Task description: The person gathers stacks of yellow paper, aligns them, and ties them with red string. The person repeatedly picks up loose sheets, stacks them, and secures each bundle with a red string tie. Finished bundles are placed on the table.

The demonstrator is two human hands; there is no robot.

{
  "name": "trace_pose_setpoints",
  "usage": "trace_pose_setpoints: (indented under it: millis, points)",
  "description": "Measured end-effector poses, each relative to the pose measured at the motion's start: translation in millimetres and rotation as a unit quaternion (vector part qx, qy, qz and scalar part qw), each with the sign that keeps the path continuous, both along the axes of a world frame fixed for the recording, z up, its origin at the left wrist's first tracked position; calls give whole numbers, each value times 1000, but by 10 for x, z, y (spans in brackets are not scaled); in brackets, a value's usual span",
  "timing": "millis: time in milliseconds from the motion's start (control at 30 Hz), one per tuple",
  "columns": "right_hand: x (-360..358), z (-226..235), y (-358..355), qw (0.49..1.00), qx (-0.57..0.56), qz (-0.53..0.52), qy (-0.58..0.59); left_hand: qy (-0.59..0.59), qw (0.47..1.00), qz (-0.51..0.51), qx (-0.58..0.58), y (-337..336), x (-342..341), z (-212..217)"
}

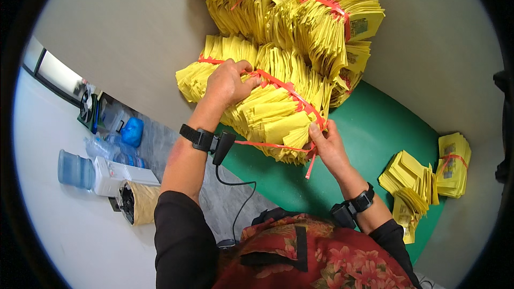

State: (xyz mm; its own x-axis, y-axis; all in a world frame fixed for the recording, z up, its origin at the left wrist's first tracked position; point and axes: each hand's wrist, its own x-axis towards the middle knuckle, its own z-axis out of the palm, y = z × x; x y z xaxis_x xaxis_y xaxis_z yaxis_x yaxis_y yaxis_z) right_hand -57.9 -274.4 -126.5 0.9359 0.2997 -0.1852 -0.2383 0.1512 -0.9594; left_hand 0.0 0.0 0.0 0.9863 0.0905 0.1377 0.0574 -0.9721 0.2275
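Note:
A long bundle of yellow paper packets (273,115) lies in front of me on a green tabletop (369,128). Red plastic strap (284,86) runs along its top, and a loose end dangles at the near right corner. Fingers curled, my left hand (227,83) pinches the strap on top of the bundle, toward its left. At the right end, my right hand (331,147) grips the bundle, its thumb over the strap and its other fingers partly hidden. Both wrists wear black bands with small devices.
More strapped yellow bundles (316,21) are stacked behind against a grey partition (428,27). Smaller packet piles (409,176) and a tied stack (454,165) sit at the right. Past the table's left side are a water dispenser (120,175) and a brown bag (144,202).

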Motion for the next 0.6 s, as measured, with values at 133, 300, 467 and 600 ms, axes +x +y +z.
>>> trace_pose_setpoints:
  millis: [133,300,467,600]
  points:
    - [-118,115,-14,999,33,4,0,-30,999,-21,-36,27,-74,-43]
    - [-194,203,81,995,57,9,-77,-52,993,-54,-86,186,-25,-114]
    - [-42,125,-51,996,-55,28,-61,-53,994,-54,-82,210,28,-170]
    - [-28,2,-69,998,-6,39,-52,-50,992,-62,-93,191,29,-144]
